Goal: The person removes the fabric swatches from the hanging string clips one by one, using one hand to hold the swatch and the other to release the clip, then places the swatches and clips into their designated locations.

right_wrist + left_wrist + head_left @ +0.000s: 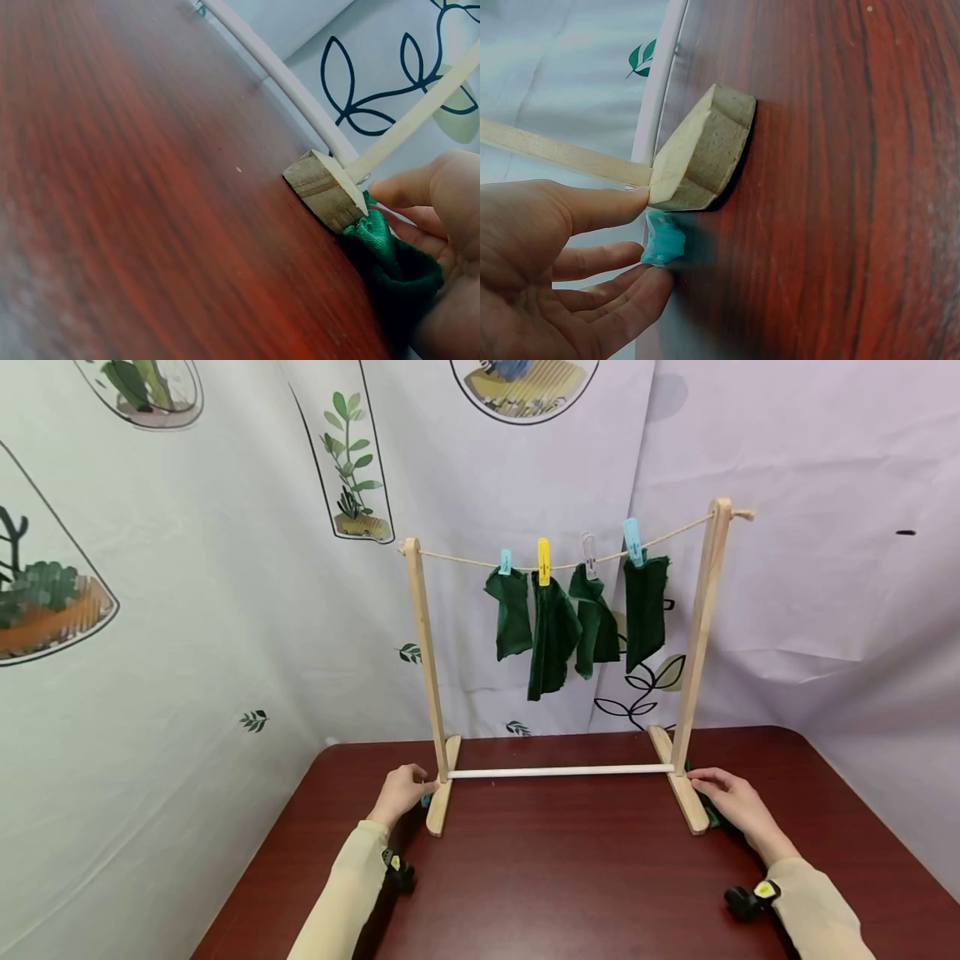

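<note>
A wooden clothesline rack (558,770) stands on the table, several dark green cloth pieces (555,635) pinned to its cord. My left hand (399,792) is at the outer side of the left foot (694,154), its thumb tip touching the wood near the post. Between that thumb and the other fingers is a teal clothespin (664,238). On the far side my right hand (733,797) has its fingertips at the base of the right post (701,639). A folded green cloth (394,262) lies against the right foot (326,191), under that hand and partly covered by it.
Blue, yellow and clear clothespins (543,560) hold the pieces on the cord (457,559). A white crossbar (562,771) joins the two feet near the back of the dark red table (558,877). Patterned white fabric (225,568) hangs behind and at both sides.
</note>
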A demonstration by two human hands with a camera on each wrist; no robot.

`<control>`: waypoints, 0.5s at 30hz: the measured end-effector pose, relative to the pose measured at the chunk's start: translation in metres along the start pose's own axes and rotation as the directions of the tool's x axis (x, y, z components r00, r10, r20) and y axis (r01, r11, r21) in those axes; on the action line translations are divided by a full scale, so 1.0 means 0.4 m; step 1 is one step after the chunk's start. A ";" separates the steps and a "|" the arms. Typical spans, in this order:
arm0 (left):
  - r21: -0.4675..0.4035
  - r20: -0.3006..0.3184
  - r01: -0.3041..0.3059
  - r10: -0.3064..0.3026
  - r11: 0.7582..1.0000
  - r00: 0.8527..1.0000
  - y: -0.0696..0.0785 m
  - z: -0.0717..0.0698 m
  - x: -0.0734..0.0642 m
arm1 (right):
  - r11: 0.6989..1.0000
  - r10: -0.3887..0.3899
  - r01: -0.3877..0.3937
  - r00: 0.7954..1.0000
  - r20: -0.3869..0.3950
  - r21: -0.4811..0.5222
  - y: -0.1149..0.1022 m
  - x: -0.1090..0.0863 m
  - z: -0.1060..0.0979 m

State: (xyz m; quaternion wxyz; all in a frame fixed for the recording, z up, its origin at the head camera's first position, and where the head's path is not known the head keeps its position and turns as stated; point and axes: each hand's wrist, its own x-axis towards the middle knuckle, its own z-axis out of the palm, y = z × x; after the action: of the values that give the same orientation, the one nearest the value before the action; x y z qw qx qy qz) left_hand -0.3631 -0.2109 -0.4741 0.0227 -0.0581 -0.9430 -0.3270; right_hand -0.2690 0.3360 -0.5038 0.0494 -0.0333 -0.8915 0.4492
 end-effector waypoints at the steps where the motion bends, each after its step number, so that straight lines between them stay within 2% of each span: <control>1: -0.002 -0.001 0.000 0.000 1.000 1.000 0.000 -0.001 0.000 | 1.000 -0.002 0.002 1.000 0.003 0.006 0.000 0.001 -0.001; 7: 0.011 0.012 -0.005 0.005 1.000 1.000 0.001 -0.006 -0.004 | 1.000 0.002 -0.002 1.000 0.015 0.012 -0.006 0.003 -0.004; 15: 0.035 0.031 -0.037 0.036 0.999 0.999 0.001 -0.018 -0.006 | 0.998 -0.059 0.059 0.998 0.007 -0.017 -0.024 0.011 -0.020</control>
State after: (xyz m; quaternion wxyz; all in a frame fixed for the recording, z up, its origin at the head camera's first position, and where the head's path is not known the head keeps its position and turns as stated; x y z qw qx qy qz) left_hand -0.3605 -0.2154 -0.4686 0.0153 -0.0800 -0.9476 -0.3088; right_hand -0.2724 0.3370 -0.4912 0.0596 -0.0058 -0.8960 0.4399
